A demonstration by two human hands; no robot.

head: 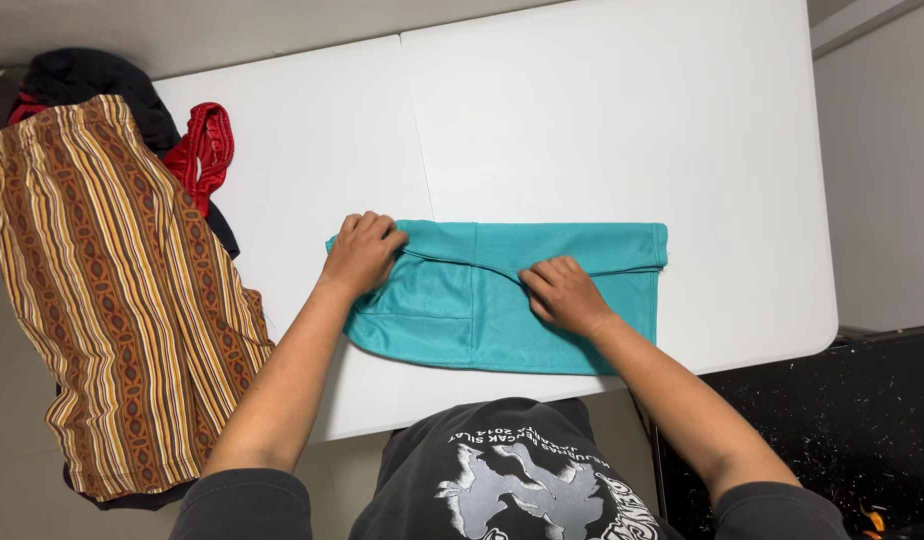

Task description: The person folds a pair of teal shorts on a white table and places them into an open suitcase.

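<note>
My left hand (363, 252) pinches the teal garment (502, 300) at its 9 o'clock end, fingers curled on the fabric. My right hand (562, 293) grips the folded edge near centre. The garment lies flat on the white table (622, 120). Striped shorts (112, 300) hang at 9 o'clock, a red garment (207, 145) at 10.

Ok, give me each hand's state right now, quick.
Left hand: curled shut, gripping the left end of the teal shorts.
Right hand: curled shut, pinching the shorts' folded edge.
</note>
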